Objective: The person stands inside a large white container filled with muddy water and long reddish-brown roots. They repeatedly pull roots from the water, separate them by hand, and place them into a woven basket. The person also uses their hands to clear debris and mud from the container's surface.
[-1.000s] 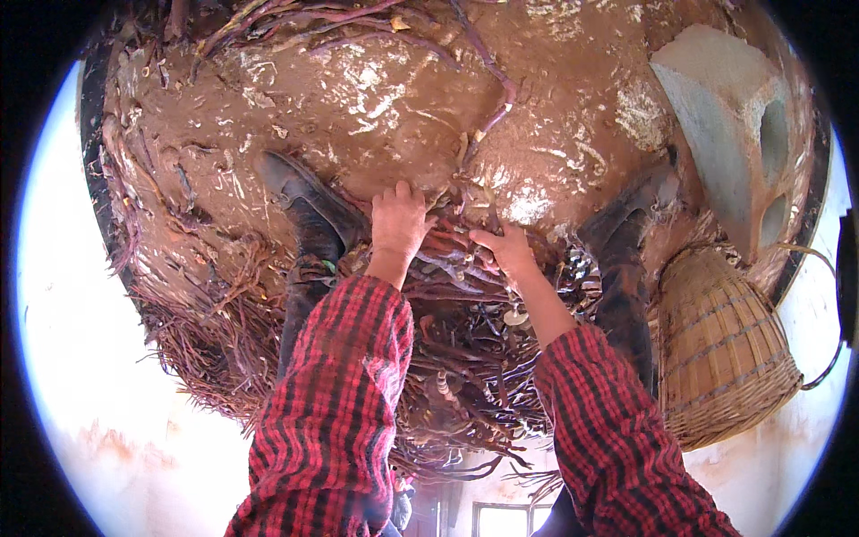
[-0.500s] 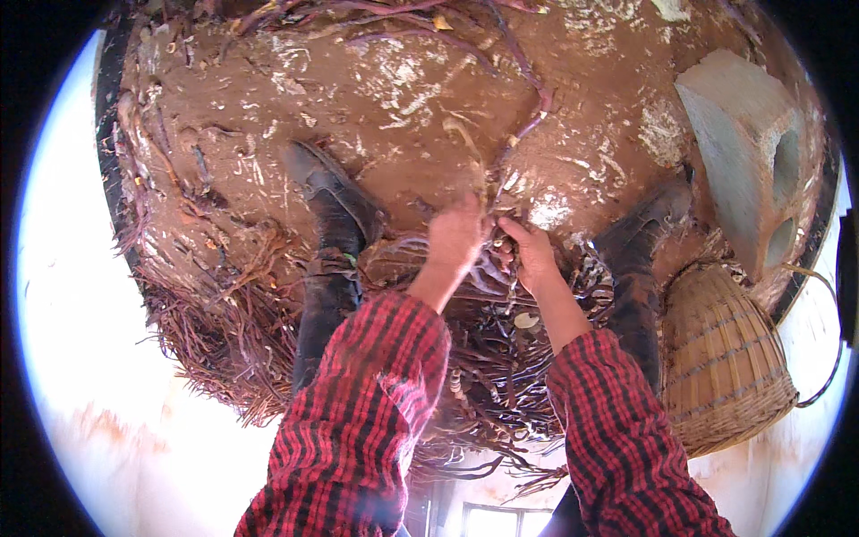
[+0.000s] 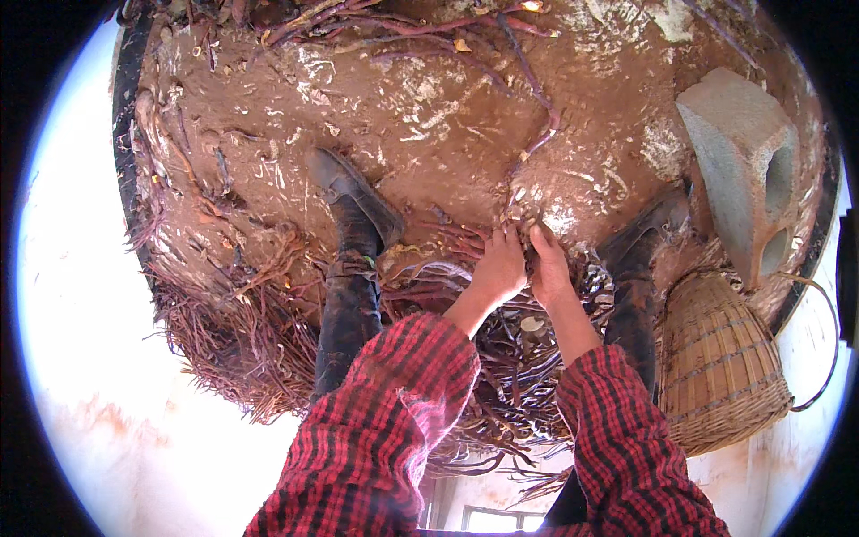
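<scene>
My left hand (image 3: pixel 503 267) and my right hand (image 3: pixel 550 268) are close together, low over the dirt between my boots. Both have their fingers closed around a small brownish root (image 3: pixel 531 240), mostly hidden by the fingertips. A long reddish-purple root (image 3: pixel 552 118) lies on the soil and runs down toward my fingertips; whether it is the held one I cannot tell. Just left of my left hand lie several thin reddish roots (image 3: pixel 461 240). Below my wrists spreads a heap of dark purple roots (image 3: pixel 510 367).
My left boot (image 3: pixel 358 192) and right boot (image 3: pixel 649 224) flank the hands. At right stand a grey hollow block (image 3: pixel 729 152) and a tipped wicker basket (image 3: pixel 720 367) with a handle. A large root pile (image 3: pixel 242 345) lies at left; more roots (image 3: pixel 394 25) lie far ahead.
My left hand has moved right and slightly down, beside my right hand. The pale strand that stuck up from it no longer shows. The whole view has shifted a little.
</scene>
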Demonstrator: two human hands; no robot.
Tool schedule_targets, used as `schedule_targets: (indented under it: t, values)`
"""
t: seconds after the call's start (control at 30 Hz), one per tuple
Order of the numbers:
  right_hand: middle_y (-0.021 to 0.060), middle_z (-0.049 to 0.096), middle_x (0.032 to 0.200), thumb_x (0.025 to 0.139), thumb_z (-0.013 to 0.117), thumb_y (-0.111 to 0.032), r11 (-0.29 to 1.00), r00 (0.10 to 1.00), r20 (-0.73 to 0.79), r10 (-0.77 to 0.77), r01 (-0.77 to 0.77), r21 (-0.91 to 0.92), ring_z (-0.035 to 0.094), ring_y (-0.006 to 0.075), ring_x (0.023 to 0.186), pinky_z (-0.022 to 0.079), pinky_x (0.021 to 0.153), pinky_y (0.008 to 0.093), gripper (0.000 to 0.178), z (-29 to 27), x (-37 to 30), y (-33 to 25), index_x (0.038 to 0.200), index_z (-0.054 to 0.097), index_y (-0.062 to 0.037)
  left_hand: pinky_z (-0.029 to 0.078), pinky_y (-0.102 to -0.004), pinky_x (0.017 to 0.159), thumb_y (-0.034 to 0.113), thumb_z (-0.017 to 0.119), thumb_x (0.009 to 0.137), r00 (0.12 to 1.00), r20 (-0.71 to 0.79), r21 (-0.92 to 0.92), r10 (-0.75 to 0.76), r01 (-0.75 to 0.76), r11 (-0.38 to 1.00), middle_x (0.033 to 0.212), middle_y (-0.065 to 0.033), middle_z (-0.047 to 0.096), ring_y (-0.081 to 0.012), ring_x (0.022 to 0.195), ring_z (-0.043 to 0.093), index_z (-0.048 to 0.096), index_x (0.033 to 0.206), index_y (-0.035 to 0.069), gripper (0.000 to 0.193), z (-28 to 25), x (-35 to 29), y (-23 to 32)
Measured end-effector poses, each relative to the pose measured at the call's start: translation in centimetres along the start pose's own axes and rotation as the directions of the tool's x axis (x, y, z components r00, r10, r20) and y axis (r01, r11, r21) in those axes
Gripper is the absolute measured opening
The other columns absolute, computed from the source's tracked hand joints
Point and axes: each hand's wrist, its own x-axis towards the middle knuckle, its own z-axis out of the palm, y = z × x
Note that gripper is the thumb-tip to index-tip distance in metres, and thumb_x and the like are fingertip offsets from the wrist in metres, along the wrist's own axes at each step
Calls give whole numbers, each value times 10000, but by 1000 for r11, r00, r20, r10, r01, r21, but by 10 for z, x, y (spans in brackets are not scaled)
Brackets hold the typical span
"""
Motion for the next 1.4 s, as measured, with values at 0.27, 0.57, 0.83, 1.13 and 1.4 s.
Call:
schedule_targets:
  t: [0.27, 0.57, 0.83, 1.13, 1.4]
  values:
    - [123, 621, 1045, 713, 752, -142, 870, 1000, -12, -28, 19, -493, 592, 197, 928, 460, 840, 339, 564, -5, 7, 15, 1191, 518, 44, 448, -486, 858, 102, 464, 848, 989, 137, -252, -54, 87, 964, 1058, -325, 544, -453, 1001, 540, 416, 1185, -96, 393, 11, -29, -6]
    - [90, 618, 1003, 627, 742, -105, 808, 971, -129, -200, 89, -582, 566, 145, 844, 476, 723, 289, 604, -77, 4, 70, 1173, 521, 31, 446, -405, 762, 143, 548, 798, 919, -380, 567, 108, 139, 812, 916, -93, 576, -274, 912, 544, 623, 919, 95, 150, -53, 35, -60]
    - [128, 604, 1105, 665, 739, -54, 640, 999, 35, 32, 7, -768, 584, 234, 997, 457, 865, 330, 758, -64, 6, 74, 1328, 377, 18, 376, -365, 768, 213, 571, 745, 901, 163, 861, 403, -329, 387, 862, -27, 578, -213, 897, 521, 673, 775, 157, 120, -58, 26, -118]
    - [234, 591, 1133, 588, 761, -119, 312, 963, 81, 257, -3, -950, 585, 358, 1042, 451, 894, 385, 864, -66, -29, 57, 1339, 350, -9, 500, -445, 665, 202, 638, 760, 957, -39, 484, 287, -233, 843, 777, -136, 644, -317, 760, 647, 619, 909, 67, 202, -55, -2, -135]
    - [73, 628, 993, 696, 699, -21, 925, 992, 66, 111, -79, -373, 615, 173, 839, 516, 688, 318, 470, -65, -31, 48, 1138, 541, -8, 421, -226, 545, 265, 569, 929, 963, 170, -822, -211, 256, 509, 711, -20, 575, -79, 591, 519, 569, 1033, 3, 282, -101, -17, -49]
